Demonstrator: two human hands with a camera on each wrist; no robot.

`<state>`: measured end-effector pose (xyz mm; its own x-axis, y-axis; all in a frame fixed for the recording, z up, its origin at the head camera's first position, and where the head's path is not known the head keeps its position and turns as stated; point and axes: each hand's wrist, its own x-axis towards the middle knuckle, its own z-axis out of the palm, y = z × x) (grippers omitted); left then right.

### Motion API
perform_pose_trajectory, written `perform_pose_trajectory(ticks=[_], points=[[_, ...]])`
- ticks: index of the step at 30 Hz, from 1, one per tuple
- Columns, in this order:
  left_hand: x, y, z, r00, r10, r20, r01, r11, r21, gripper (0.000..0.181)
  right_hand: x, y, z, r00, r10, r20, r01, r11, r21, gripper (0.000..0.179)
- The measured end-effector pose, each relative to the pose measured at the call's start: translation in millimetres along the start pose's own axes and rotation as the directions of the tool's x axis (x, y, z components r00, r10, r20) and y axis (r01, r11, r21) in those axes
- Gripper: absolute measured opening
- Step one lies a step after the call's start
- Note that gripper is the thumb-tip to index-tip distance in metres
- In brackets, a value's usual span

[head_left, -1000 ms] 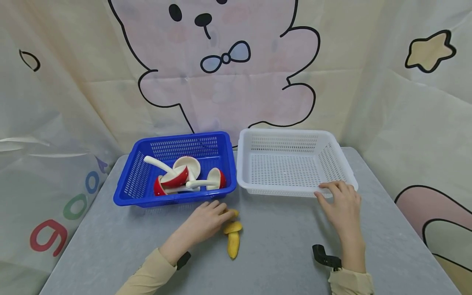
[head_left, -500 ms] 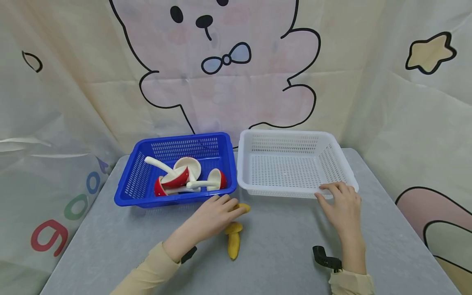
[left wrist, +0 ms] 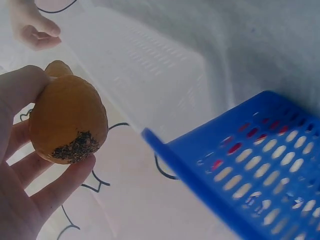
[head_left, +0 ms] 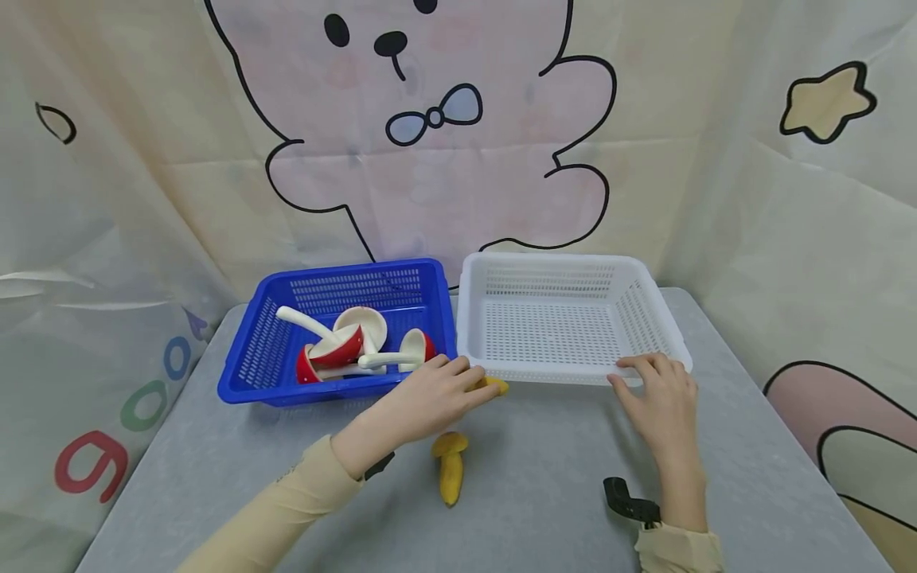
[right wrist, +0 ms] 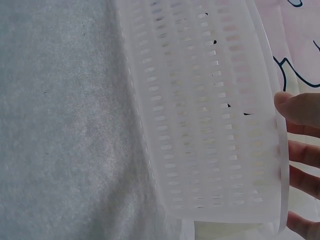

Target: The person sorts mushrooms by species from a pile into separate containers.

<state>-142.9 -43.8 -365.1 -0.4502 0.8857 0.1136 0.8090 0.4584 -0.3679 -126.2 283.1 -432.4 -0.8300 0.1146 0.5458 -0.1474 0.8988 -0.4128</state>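
My left hand (head_left: 442,395) pinches a yellow toy mushroom (head_left: 497,385) above the table, by the front corner where the two baskets meet. In the left wrist view that mushroom (left wrist: 70,112) shows a rounded end with a dark speckled patch, between thumb and fingers. My right hand (head_left: 659,402) holds the front rim of the white basket (head_left: 559,372) near its right corner, thumb on the near side. Another yellow toy mushroom (head_left: 450,469) lies on the table below my left hand. The blue basket (head_left: 247,382) contains several red-capped toy mushrooms (head_left: 344,348) with white stems.
The grey table (head_left: 544,477) stretches in front of both baskets, which stand side by side near its back edge. A printed curtain (head_left: 444,183) hangs behind and along the sides. Nothing shows inside the white basket.
My left hand has lifted the yellow mushroom and carried it right and away from me, toward the white basket. The right hand stays on the rim.
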Motion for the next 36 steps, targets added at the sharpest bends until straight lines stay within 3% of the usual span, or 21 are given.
perform_pose_trajectory(ticks=[6,11,19,25,36], points=[[11.7,-8.5,-2.5,0.997,0.018,-0.076,-0.017,1.000,0.016,0.042,1.4,-2,1,1.000,-0.002,-0.003,0.002,1.000,0.006,0.025],[21.0,-14.3,-4.5,0.994,0.037,-0.102,-0.034,0.999,0.034,0.037,2.5,-6,0,1.000,-0.002,0.001,0.002,1.000,0.014,0.025],[40.9,-20.2,-7.4,0.996,0.060,-0.066,-0.058,0.998,0.026,0.036,2.4,-5,0,1.000,-0.002,-0.003,0.002,1.000,0.020,0.025],[59.1,-25.5,-3.4,0.993,0.094,-0.076,-0.091,0.995,0.047,0.031,1.8,-5,0,1.000,-0.006,-0.003,0.006,1.000,0.015,0.025],[95.3,-48.3,0.5,0.983,0.182,-0.019,-0.180,0.981,0.078,0.038,-0.3,-2,0,1.000,0.001,-0.022,-0.001,1.000,0.018,0.024]])
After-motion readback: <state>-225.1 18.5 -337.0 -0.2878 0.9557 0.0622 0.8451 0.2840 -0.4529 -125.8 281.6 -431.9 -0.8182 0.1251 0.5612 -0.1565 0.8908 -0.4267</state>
